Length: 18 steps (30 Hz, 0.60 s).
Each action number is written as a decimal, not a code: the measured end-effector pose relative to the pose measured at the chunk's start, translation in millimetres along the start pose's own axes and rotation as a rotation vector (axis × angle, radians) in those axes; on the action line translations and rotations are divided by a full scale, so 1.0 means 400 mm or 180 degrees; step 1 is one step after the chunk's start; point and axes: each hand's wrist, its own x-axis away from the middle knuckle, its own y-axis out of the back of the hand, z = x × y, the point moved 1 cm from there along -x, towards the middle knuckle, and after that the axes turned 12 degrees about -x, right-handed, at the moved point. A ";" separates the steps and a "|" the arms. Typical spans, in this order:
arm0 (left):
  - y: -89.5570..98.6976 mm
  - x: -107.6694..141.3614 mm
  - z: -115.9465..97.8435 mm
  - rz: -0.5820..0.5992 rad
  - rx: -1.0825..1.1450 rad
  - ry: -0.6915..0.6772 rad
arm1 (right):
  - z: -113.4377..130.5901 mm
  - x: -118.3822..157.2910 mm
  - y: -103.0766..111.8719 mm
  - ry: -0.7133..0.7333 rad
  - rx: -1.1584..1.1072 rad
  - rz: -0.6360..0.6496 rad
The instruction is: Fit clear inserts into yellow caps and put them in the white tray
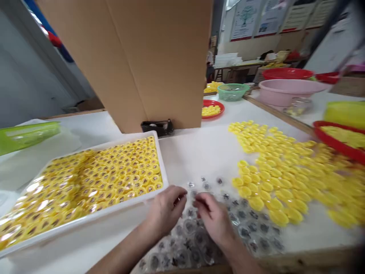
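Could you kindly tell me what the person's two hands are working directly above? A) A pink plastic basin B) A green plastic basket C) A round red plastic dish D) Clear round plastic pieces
D: the left hand and right hand sit directly above clear round plastic pieces with dark centres.

The left hand [164, 208] and the right hand [213, 217] are bare, with slim fingers. The left forearm [121, 253] and the right forearm [242, 258] are bare too, as far as the bottom edge of the view.
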 end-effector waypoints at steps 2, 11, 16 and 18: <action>-0.008 -0.087 -0.034 0.0189 -0.0133 -0.0164 | 0.004 0.001 -0.006 0.0041 0.0110 0.0132; -0.246 -0.377 -0.197 0.1461 -0.0640 -0.1161 | -0.001 0.005 -0.017 0.0243 0.0401 0.0277; -0.351 -0.389 -0.216 0.1645 -0.0664 -0.1365 | -0.002 0.004 -0.027 0.0258 0.0486 0.0246; -0.360 -0.387 -0.211 0.1642 -0.0609 -0.1332 | 0.000 0.006 -0.027 0.0233 0.0473 0.0231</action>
